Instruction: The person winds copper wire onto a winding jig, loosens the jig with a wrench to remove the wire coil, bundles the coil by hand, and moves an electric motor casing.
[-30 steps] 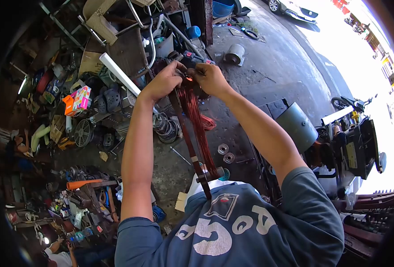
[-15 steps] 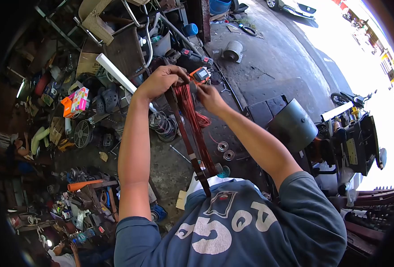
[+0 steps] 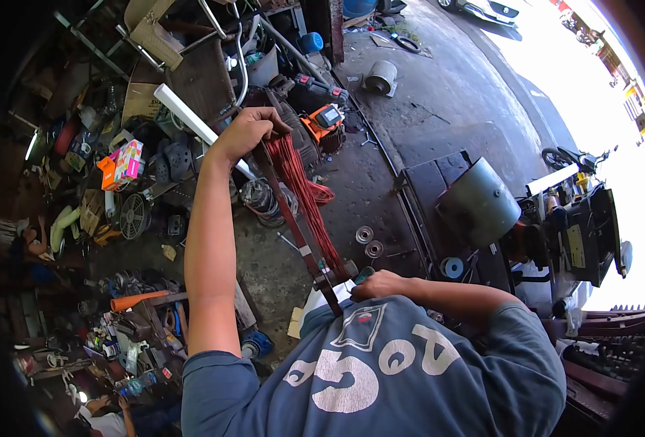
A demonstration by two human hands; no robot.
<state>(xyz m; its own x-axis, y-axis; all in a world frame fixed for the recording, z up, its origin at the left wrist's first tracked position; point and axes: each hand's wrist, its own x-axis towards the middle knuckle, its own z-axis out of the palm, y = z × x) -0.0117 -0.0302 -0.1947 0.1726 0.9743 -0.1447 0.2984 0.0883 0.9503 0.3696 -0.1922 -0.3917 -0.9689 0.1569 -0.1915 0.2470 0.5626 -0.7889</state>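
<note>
A long bundle of red wire (image 3: 304, 193) is stretched along a narrow dark metal bar (image 3: 286, 207), running from the upper centre down to my shirt. My left hand (image 3: 253, 131) is closed round the upper end of the bar and wire. Down by the lower end, my right hand (image 3: 377, 285) is closed near my shirt, beside a teal round piece (image 3: 365, 274); what its fingers hold is hidden. White material (image 3: 326, 297) lies under the bar's lower end.
An orange meter (image 3: 322, 121) sits beyond the wire. Two metal rings (image 3: 365, 234) lie on the floor. A large grey cylinder (image 3: 479, 204) stands at the right. Piled parts and a fan (image 3: 134, 216) fill the left. A person (image 3: 104, 419) is at the bottom left.
My right hand has left the upper end of the wire and come down beside my shirt. My left hand has shifted slightly left, still on the upper end. The orange meter now shows fully.
</note>
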